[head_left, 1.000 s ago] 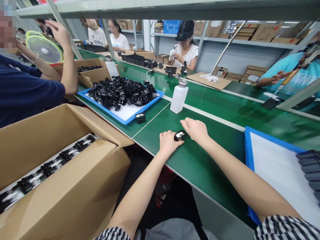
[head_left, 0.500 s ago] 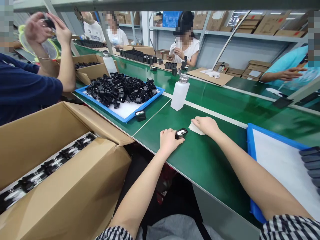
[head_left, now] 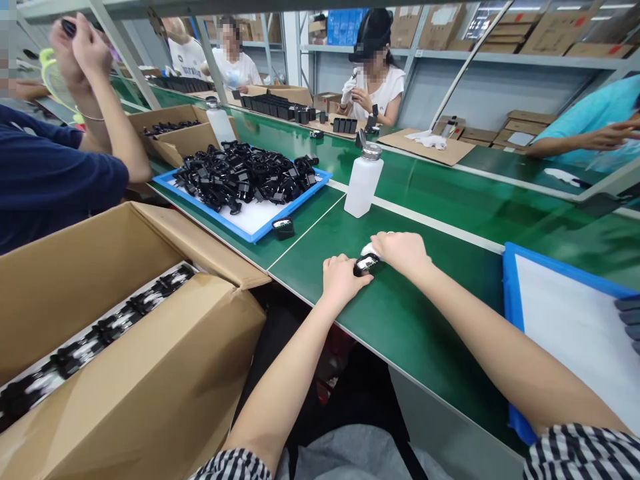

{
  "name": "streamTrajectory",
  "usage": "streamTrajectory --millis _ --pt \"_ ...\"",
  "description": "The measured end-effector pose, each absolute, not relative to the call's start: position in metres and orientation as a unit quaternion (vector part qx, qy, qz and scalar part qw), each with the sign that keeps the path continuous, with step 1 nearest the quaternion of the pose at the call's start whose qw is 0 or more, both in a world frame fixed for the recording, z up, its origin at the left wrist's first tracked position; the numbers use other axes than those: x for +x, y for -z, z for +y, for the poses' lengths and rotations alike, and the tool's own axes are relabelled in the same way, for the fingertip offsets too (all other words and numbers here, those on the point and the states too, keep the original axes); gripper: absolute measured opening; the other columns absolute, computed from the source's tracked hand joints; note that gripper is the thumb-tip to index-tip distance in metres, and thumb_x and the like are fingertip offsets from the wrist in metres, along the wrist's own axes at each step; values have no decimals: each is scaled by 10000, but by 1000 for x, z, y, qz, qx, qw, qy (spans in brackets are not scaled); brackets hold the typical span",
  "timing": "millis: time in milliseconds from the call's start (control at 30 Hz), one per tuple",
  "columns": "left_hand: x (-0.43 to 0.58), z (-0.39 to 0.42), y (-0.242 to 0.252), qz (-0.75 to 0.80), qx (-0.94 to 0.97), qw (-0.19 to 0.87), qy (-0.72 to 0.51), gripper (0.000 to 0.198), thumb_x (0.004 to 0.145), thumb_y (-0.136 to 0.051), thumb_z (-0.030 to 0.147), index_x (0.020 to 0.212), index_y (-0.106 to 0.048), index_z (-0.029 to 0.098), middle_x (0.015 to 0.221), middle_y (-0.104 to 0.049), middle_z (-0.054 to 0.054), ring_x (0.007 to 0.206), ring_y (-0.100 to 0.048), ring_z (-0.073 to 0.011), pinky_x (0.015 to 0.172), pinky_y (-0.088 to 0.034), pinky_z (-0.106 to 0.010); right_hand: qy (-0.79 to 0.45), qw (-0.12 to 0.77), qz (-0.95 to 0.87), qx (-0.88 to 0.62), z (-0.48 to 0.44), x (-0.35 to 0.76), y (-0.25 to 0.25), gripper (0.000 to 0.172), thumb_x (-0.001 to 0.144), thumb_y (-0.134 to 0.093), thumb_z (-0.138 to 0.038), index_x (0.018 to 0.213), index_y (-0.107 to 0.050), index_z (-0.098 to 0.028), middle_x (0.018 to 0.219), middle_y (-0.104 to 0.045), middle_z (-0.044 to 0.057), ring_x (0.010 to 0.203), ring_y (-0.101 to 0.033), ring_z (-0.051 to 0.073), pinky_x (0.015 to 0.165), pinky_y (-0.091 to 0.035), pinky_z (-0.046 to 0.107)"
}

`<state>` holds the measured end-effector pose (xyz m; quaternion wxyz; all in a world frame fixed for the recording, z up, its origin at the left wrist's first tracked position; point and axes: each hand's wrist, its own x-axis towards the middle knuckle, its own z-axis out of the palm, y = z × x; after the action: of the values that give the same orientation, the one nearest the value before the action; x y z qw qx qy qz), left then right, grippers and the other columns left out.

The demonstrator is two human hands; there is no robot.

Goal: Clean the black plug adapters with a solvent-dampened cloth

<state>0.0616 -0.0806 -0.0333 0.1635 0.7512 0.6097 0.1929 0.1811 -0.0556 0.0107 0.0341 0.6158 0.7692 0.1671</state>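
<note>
On the green table, my left hand (head_left: pixel 343 279) grips a small black part (head_left: pixel 367 264) whose upper face shows a white patch. My right hand (head_left: pixel 401 252) pinches a white cloth (head_left: pixel 369 249) against the far side of that part. Behind both hands stands a white bottle (head_left: pixel 363 181) with a metal cap. To the left, a similar black part (head_left: pixel 283 229) lies beside a blue-rimmed tray (head_left: pixel 255 235) heaped with black parts (head_left: pixel 245 175).
An open cardboard box (head_left: pixel 200 340) with rows of black parts fills the lower left. A second blue-rimmed tray (head_left: pixel 560 300) lies at the right. A co-worker's arms (head_left: pixel 117 127) are raised at the left; other people sit across the table.
My right hand has moved left, bringing the cloth from the tabletop to the black part. My left hand keeps its hold. The view has shifted slightly.
</note>
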Motion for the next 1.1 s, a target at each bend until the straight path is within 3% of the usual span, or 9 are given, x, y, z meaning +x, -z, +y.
streamTrajectory --millis 200,433,667,800,1100 --pt "61 -81 34 608 752 162 -195 267 607 -511 412 736 -555 182 731 -500 -23 761 -445 -171 747 -303 -300 -79 -45 761 642 -71 155 -19 386 809 -236 -349 711 -570 -182 600 -584 43 575 -542 165 425 -232 216" --pt "61 -81 34 610 753 157 -192 282 604 -506 441 707 -556 183 713 -487 -19 752 -444 -164 752 -301 -293 -157 15 746 647 -59 173 -8 303 792 -292 -243 764 -564 -111 648 -582 117 648 -553 231 458 -275 238" --pt "61 -81 34 610 754 154 -186 261 625 -488 403 747 -549 181 739 -502 -31 774 -450 -177 758 -300 -302 -89 -47 743 662 -69 164 -24 372 802 -252 -349 695 -565 -180 611 -583 60 592 -545 178 437 -256 223" --pt "62 -81 34 614 751 156 -185 277 645 -471 365 828 -525 166 789 -520 -40 804 -455 -183 784 -289 -306 -120 1 791 600 -82 144 -13 333 805 -268 -282 742 -562 -139 624 -579 90 606 -549 193 448 -260 227" --pt "63 -81 31 620 747 154 -183 287 594 -515 416 721 -548 161 736 -509 -32 769 -458 -178 765 -306 -306 -142 13 783 605 -70 154 -11 321 799 -282 -253 737 -569 -123 624 -578 96 625 -547 209 449 -254 232"
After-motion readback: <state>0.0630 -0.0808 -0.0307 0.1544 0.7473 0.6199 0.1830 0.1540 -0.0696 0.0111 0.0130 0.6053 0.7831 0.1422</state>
